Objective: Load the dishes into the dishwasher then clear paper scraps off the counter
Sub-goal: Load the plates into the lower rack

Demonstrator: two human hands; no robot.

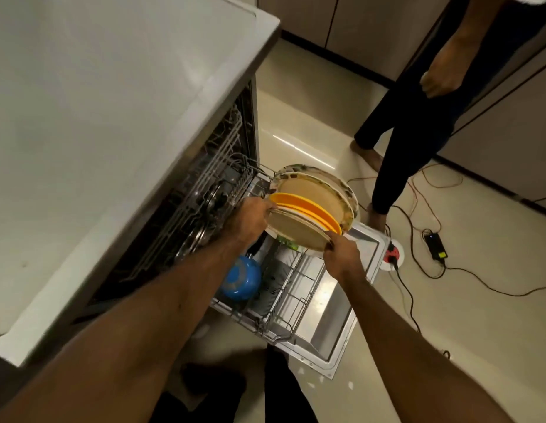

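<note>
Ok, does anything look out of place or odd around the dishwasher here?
Yes. Small white scraps lie on the floor by the near corner of the open dishwasher door, and loose cables with a plug socket trail right beside that door, a likely trip risk.

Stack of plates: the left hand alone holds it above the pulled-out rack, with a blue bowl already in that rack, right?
No. The head view shows both hands holding the stack of plates: the left hand grips its left edge, the right hand its near edge. It is above the pulled-out rack, and the blue bowl is in that rack.
</note>
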